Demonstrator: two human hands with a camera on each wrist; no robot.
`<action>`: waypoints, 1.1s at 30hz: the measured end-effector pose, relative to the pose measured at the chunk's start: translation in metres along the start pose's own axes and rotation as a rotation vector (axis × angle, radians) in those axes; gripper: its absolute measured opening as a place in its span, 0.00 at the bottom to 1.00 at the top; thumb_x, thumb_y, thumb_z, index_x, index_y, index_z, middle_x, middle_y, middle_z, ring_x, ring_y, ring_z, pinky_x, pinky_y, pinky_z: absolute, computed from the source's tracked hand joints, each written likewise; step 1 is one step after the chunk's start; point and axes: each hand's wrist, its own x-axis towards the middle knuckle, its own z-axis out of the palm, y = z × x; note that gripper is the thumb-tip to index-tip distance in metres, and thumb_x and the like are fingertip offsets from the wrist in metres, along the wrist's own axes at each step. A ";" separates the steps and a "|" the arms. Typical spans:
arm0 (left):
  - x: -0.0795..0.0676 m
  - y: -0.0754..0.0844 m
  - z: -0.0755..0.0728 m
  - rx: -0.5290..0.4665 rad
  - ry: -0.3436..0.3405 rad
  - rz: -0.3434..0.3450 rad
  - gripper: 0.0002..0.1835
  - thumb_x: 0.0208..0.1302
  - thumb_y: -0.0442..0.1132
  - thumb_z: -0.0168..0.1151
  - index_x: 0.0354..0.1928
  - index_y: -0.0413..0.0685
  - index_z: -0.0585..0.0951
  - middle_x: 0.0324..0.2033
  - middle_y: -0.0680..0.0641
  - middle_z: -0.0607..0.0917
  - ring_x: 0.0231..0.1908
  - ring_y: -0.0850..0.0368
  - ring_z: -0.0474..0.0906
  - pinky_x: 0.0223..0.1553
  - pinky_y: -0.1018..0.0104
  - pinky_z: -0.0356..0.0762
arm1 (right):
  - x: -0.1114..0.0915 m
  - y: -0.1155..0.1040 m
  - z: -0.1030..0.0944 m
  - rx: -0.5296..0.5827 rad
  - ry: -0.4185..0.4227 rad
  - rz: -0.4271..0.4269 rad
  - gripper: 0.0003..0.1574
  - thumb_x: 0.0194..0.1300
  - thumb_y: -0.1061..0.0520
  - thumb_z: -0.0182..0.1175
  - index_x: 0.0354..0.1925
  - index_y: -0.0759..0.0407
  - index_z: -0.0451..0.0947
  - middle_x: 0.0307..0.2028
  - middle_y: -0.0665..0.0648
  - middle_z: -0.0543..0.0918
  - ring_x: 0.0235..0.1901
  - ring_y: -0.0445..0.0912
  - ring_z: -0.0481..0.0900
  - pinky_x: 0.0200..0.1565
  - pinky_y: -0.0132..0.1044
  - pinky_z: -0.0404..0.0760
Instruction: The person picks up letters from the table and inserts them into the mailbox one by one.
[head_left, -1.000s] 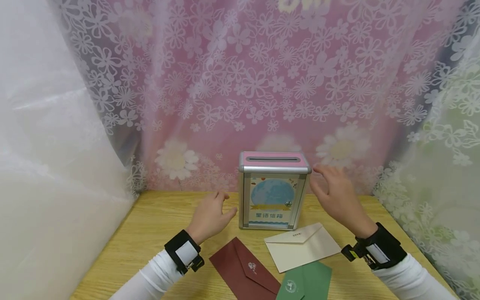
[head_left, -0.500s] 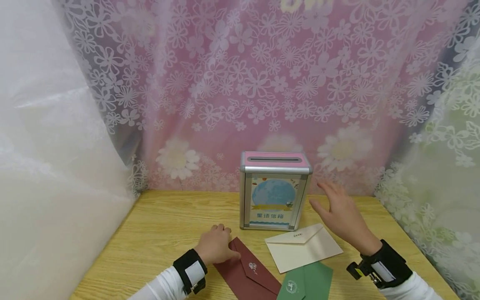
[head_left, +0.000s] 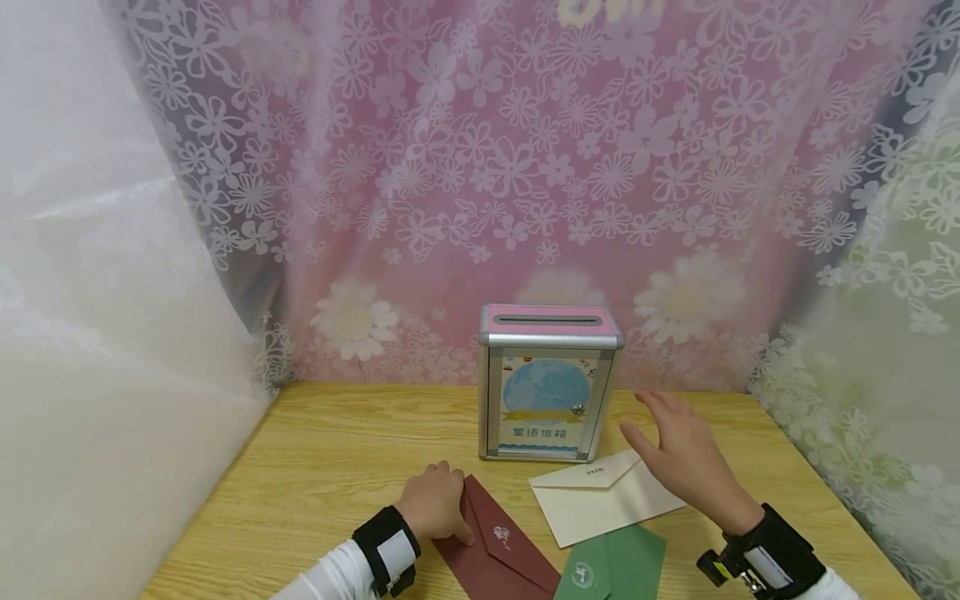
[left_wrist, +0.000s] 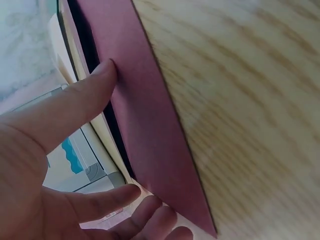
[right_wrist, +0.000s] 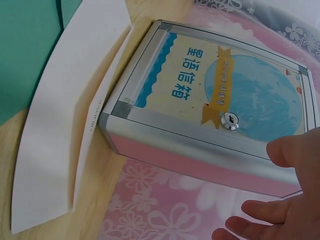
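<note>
My left hand [head_left: 433, 502] grips the upper left end of a dark red envelope [head_left: 498, 546] on the table. In the left wrist view its thumb lies on the red paper [left_wrist: 155, 115], and the other fingertips curl at the edge near a corner. My right hand [head_left: 686, 458] hovers over the right end of a cream envelope [head_left: 592, 504], holding nothing, fingers loosely spread beside the letter box. That letter box [head_left: 546, 400] stands upright with a pink slotted top, silver frame and keyed front door [right_wrist: 230, 120]. A green envelope [head_left: 618, 562] lies near the front, partly under the frame edge.
The wooden table [head_left: 337, 442] carries everything. A pink floral curtain [head_left: 465, 167] hangs behind the box. A whitish sheet [head_left: 112, 292] closes the left side, and a green-white floral curtain [head_left: 885, 375] the right.
My left hand has come down and towards me from beside the box onto the red envelope. My right hand has dropped from the box's upper right corner to lower beside it.
</note>
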 end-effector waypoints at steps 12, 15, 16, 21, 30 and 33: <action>0.005 -0.010 -0.001 -0.124 -0.051 -0.053 0.44 0.22 0.56 0.82 0.47 0.43 0.78 0.33 0.44 0.76 0.35 0.49 0.72 0.30 0.52 0.75 | -0.008 0.008 0.014 -0.006 -0.015 0.004 0.37 0.67 0.43 0.56 0.62 0.68 0.67 0.58 0.72 0.68 0.56 0.67 0.63 0.48 0.70 0.64; 0.007 -0.012 -0.002 -0.138 -0.064 -0.060 0.43 0.23 0.55 0.83 0.47 0.43 0.78 0.34 0.44 0.76 0.36 0.48 0.72 0.31 0.52 0.75 | -0.009 0.009 0.015 -0.004 -0.018 0.012 0.36 0.67 0.44 0.57 0.62 0.68 0.67 0.59 0.72 0.68 0.57 0.67 0.62 0.49 0.71 0.63; 0.007 -0.012 -0.003 -0.146 -0.069 -0.063 0.43 0.23 0.55 0.83 0.46 0.43 0.78 0.34 0.44 0.76 0.36 0.48 0.72 0.32 0.51 0.75 | -0.009 0.009 0.015 -0.002 -0.020 0.016 0.35 0.67 0.45 0.57 0.62 0.68 0.67 0.59 0.72 0.68 0.57 0.67 0.61 0.49 0.72 0.62; 0.010 -0.012 -0.004 -0.164 -0.083 -0.070 0.41 0.23 0.54 0.83 0.43 0.43 0.77 0.34 0.44 0.75 0.37 0.48 0.71 0.35 0.47 0.75 | -0.010 0.010 0.017 -0.005 -0.020 0.019 0.35 0.67 0.46 0.58 0.62 0.68 0.67 0.59 0.72 0.67 0.58 0.68 0.60 0.49 0.73 0.61; 0.020 -0.015 0.000 -0.156 -0.145 -0.110 0.46 0.23 0.54 0.83 0.49 0.39 0.75 0.41 0.40 0.74 0.43 0.44 0.69 0.43 0.39 0.71 | -0.009 0.011 0.020 -0.010 -0.013 0.006 0.36 0.67 0.44 0.56 0.62 0.68 0.68 0.58 0.72 0.68 0.56 0.67 0.62 0.47 0.72 0.62; 0.022 -0.016 0.002 -0.149 -0.156 -0.116 0.48 0.22 0.55 0.83 0.50 0.39 0.74 0.43 0.38 0.73 0.44 0.42 0.69 0.44 0.39 0.70 | -0.009 0.010 0.019 -0.006 -0.022 0.013 0.36 0.68 0.43 0.56 0.62 0.68 0.67 0.59 0.72 0.68 0.57 0.67 0.61 0.48 0.72 0.61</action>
